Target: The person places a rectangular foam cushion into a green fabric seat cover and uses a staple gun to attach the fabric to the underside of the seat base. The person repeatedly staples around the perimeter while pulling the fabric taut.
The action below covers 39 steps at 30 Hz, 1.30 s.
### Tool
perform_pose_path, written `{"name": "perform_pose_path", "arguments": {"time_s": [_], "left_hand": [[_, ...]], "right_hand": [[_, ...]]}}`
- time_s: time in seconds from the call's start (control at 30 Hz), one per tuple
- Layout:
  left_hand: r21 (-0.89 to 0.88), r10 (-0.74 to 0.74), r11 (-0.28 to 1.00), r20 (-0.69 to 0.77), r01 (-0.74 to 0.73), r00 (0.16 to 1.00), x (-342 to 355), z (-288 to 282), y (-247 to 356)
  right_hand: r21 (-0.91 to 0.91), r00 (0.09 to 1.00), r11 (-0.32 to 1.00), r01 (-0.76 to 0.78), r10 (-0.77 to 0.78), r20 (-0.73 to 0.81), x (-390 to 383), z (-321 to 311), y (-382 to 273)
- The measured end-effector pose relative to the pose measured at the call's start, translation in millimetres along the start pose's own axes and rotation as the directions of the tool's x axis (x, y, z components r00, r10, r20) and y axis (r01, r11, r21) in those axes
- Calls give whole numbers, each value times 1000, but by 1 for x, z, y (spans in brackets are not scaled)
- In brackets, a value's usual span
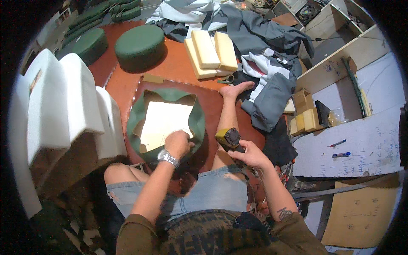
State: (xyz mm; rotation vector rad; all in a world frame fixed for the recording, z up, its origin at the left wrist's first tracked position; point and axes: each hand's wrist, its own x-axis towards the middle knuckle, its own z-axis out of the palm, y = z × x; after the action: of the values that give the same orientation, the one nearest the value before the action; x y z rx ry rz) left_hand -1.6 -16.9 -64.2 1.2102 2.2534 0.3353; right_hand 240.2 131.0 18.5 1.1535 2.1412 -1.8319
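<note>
Pinching the near right edge of the round green cloth (pixel 197 117) on the red floor (pixel 211 107) with the closer left hand (pixel 177 144), and gripping the yellow tool (pixel 228 137) with the right hand (pixel 251 154), right of the cloth.

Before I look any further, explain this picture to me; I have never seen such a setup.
There is no machine here, just a person's bare hands. The picture comes from a wide camera worn on the head, looking down, so straight edges bend. The left hand is at the near edge of a green cover surrounding a pale panel. The right hand holds a yellow-and-black tool. Ahead, round green cushions and pale yellow foam blocks rest on a reddish floor.
</note>
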Motion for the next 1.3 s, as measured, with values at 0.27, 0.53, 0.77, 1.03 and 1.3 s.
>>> {"name": "perform_pose_path", "arguments": {"time_s": [0.27, 0.53, 0.77, 1.03, 1.3], "left_hand": [[157, 203, 972, -190, -174, 961, 17, 11, -40], [119, 150, 984, -128, -135, 980, 36, 16, -49], [147, 112, 986, -216, -82, 970, 30, 17, -45], [-12, 58, 998, 134, -57, 989, 0, -12, -75], [50, 92, 995, -53, -89, 994, -11, 0, -68]], "right_hand": [[-85, 949, 979, -187, 203, 240, 23, 34, 4], [-243, 987, 966, -90, 119, 111, 59, 69, -18], [-435, 992, 895, -100, 125, 29, 74, 83, -14], [-167, 982, 972, -166, 179, 66, 73, 88, -1], [51, 980, 979, -198, 197, 31, 61, 99, 3]]}}
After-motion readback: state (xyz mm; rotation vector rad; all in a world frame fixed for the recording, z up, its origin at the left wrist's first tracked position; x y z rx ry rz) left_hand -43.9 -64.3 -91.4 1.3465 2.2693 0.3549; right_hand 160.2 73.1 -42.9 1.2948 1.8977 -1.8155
